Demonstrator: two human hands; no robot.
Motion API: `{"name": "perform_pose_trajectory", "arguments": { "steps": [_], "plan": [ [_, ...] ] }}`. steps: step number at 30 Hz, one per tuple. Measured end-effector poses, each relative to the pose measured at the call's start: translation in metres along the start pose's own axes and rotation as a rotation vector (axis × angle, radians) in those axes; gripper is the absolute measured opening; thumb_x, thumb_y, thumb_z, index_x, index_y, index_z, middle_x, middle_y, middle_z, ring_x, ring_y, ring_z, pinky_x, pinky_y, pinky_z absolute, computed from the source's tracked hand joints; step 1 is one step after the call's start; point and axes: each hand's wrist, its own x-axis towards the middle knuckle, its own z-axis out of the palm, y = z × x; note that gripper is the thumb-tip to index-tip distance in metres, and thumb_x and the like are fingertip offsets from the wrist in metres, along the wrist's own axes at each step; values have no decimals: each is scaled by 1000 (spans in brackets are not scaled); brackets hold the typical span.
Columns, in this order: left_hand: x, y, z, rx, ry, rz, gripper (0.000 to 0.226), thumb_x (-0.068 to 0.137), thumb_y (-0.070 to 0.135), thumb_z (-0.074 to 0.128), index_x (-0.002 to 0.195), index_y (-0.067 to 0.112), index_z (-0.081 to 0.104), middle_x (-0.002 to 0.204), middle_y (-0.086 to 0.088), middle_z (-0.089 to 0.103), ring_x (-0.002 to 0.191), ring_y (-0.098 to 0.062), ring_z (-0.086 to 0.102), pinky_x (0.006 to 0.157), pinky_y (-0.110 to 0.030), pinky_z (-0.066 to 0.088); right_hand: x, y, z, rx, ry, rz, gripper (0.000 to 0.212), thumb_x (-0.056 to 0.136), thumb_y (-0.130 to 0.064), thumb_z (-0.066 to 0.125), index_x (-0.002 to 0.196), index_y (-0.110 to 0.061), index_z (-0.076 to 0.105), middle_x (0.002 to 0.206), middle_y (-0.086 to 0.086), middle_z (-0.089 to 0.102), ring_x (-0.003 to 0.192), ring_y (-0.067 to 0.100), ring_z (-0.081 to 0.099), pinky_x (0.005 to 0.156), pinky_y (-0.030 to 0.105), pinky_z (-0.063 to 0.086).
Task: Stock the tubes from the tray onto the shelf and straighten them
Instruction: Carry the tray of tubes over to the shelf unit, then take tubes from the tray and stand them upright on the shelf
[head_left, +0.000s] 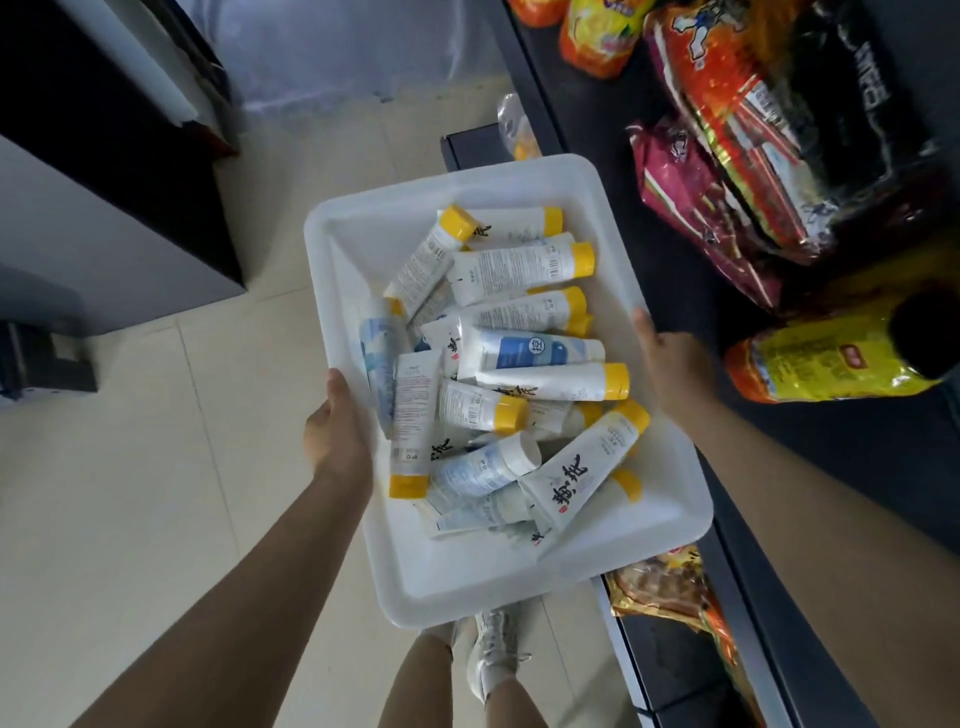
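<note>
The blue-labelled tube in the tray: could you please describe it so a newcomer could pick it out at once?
Find the white tray held by the left hand and right hand at its sides. In the middle of its heap the blue-labelled tube lies crosswise. Its solid blue panel with a round white badge sets it apart; the tube just below is white with a yellow cap.
</note>
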Motion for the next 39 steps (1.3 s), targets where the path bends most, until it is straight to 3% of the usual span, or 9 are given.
{"name": "perform_pose_trajectory", "arguments": {
  "steps": [7, 11, 19, 23, 26, 29, 33, 37, 39],
  "plan": [
    [-6, 0, 3, 109, 29, 27, 57, 95, 55, 29, 109, 8, 57, 102, -14, 57, 94, -31, 53, 87, -36, 42, 8, 2, 3, -10, 26, -25, 71, 97, -58, 24, 58, -4, 49, 58, 8, 48, 54, 19, 44, 51, 34, 26],
    [-17, -2, 2, 146, -24, 99, 65, 99, 49, 27, 129, -4, 47, 133, -27, 48, 123, -40, 45, 100, -43, 39, 15, 3, 5, -89, 66, -46, 72, 95, -60, 21, 63, -3, 52, 69, 14, 55, 68, 29, 50, 54, 33, 29],
    [-7, 6, -8, 385, -56, 49, 71, 96, 57, 24, 120, -4, 54, 104, -19, 58, 100, -36, 57, 90, -40, 45, 7, -15, -12, -169, 115, -4, 59, 96, -49, 38, 123, 2, 49, 123, 23, 55, 110, 40, 55, 77, 40, 44],
    [-7, 22, -35, 817, -224, 269, 50, 98, 39, 36, 95, -6, 59, 83, -18, 64, 84, -35, 63, 83, -35, 51, -13, -29, -36, -182, 41, -2, 46, 94, -28, 46, 125, 5, 44, 128, 24, 49, 113, 42, 52, 84, 42, 46],
    [-28, 48, -58, 1166, -226, 470, 30, 95, 23, 39, 110, 0, 50, 109, -16, 59, 94, -29, 54, 72, -29, 40, -42, -42, -56, -251, -59, -66, 34, 91, -24, 48, 113, 2, 54, 118, 21, 57, 106, 38, 57, 80, 37, 48],
    [-63, 84, -74, 1386, -293, 633, 32, 97, 24, 36, 120, 5, 49, 121, -13, 55, 103, -26, 52, 81, -30, 40, -79, -59, -76, -353, -138, -127, 32, 88, -23, 50, 112, -3, 57, 116, 15, 60, 106, 33, 57, 84, 36, 49],
    [-102, 142, -88, 1523, -297, 838, 36, 97, 28, 39, 124, 7, 50, 128, -13, 55, 117, -28, 51, 91, -29, 40, -118, -85, -112, -349, -173, -200, 30, 89, -28, 49, 109, -7, 59, 113, 9, 61, 101, 29, 59, 80, 31, 49],
    [-142, 205, -108, 1515, -276, 1074, 34, 96, 29, 42, 120, 7, 52, 127, -14, 55, 117, -29, 51, 90, -31, 41, -164, -128, -165, -365, -87, -232, 23, 91, -29, 48, 80, -10, 53, 81, 1, 53, 71, 17, 51, 58, 26, 36],
    [-158, 237, -122, 1511, -273, 1211, 35, 95, 27, 44, 122, 6, 51, 129, -15, 54, 119, -29, 49, 91, -31, 40, -186, -149, -187, -360, -17, -235, 27, 90, -32, 49, 89, -7, 59, 91, 8, 62, 81, 22, 58, 64, 27, 39]
  ]
}}
